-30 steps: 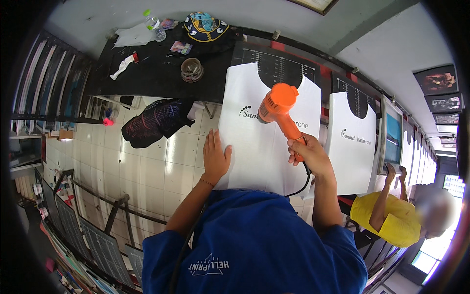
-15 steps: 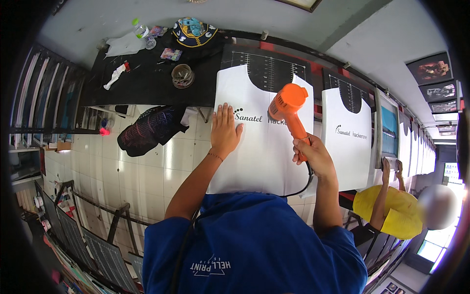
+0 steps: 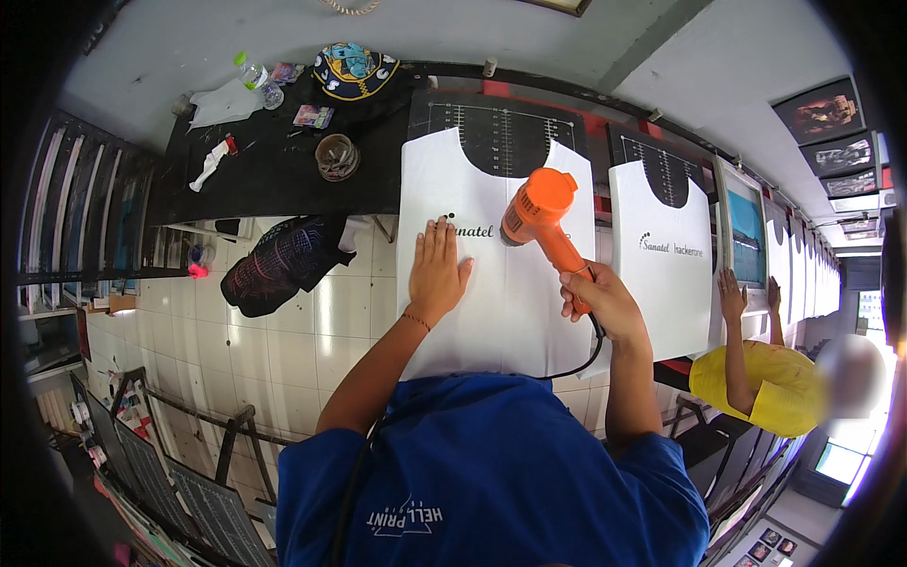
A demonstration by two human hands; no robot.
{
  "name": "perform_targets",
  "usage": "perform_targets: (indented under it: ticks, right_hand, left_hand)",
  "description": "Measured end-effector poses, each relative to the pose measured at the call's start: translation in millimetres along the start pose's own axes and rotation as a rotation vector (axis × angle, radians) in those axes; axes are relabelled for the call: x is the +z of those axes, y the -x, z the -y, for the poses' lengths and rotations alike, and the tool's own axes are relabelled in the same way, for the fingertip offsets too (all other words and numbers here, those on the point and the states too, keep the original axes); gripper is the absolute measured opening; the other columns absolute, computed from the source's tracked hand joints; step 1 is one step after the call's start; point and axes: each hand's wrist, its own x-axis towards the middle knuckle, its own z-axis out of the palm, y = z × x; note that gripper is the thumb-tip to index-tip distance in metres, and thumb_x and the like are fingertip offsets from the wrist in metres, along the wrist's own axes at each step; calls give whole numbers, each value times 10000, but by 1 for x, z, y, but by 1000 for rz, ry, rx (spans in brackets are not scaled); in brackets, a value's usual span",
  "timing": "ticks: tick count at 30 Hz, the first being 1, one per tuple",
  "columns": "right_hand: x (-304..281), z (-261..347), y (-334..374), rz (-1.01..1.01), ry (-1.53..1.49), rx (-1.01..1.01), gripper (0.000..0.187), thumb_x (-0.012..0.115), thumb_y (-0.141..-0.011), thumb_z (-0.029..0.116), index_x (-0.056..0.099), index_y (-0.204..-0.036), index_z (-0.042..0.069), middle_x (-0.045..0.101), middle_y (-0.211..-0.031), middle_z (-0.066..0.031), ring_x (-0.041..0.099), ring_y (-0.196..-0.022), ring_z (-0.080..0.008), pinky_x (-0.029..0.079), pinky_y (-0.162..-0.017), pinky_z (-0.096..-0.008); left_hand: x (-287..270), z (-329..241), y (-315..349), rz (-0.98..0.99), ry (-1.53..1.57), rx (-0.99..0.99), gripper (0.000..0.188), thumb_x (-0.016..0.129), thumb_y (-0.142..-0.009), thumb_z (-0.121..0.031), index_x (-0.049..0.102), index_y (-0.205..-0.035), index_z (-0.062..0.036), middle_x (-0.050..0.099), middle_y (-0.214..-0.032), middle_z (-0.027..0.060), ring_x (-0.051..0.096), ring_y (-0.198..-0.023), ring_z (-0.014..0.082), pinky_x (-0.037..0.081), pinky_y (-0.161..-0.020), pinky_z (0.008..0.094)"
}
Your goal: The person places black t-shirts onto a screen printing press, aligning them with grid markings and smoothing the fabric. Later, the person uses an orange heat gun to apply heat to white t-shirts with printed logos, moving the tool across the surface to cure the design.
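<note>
Before me a white shirt panel (image 3: 453,331) with dark printed lettering lies flat on a black printing board (image 3: 501,118) marked with white rulers. Flat on its left part rests my left hand (image 3: 439,271), fingers stretched out, covering some of the print. My right hand (image 3: 605,298) is wrapped round the handle of an orange heat gun (image 3: 543,213), held over the panel with its nozzle toward the left. The gun hides part of the lettering. From the handle a black cord (image 3: 590,357) runs down along the panel's lower right.
To the right lies another printed white panel (image 3: 658,293); beyond it a person in a yellow shirt (image 3: 756,383) has hands near a framed screen (image 3: 744,236). At left, a black table (image 3: 255,180) bears a glass bowl (image 3: 337,158), a bottle (image 3: 260,80) and a cap (image 3: 354,71).
The heat gun has shifted slightly left and down over the panel, and its nozzle now shows. My left hand stays flat, a little lower on the print. The whole view has shifted slightly.
</note>
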Motion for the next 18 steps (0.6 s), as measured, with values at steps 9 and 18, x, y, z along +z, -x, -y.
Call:
perform_targets:
  ticks: [9, 18]
  right_hand:
    - [-9, -8, 3, -34, 5, -3, 356, 673, -947, 272, 587, -1134, -18, 598, -770, -19, 642, -611, -127, 503, -545, -250]
    - [-24, -9, 2, -39, -13, -41, 292, 674, -938, 270, 602, -1027, 2, 591, -748, -13, 634, -635, -118, 505, -570, -259]
  left_hand:
    - [3, -2, -7, 18, -4, 10, 706, 451, -1028, -409, 304, -1518, 77, 275, -1609, 246, 212, -1516, 385, 157, -1243, 504]
    - [11, -23, 3, 15, 18, 31, 694, 448, -1033, -393, 300, -1520, 78, 262, -1617, 233, 208, -1518, 379, 164, -1244, 491]
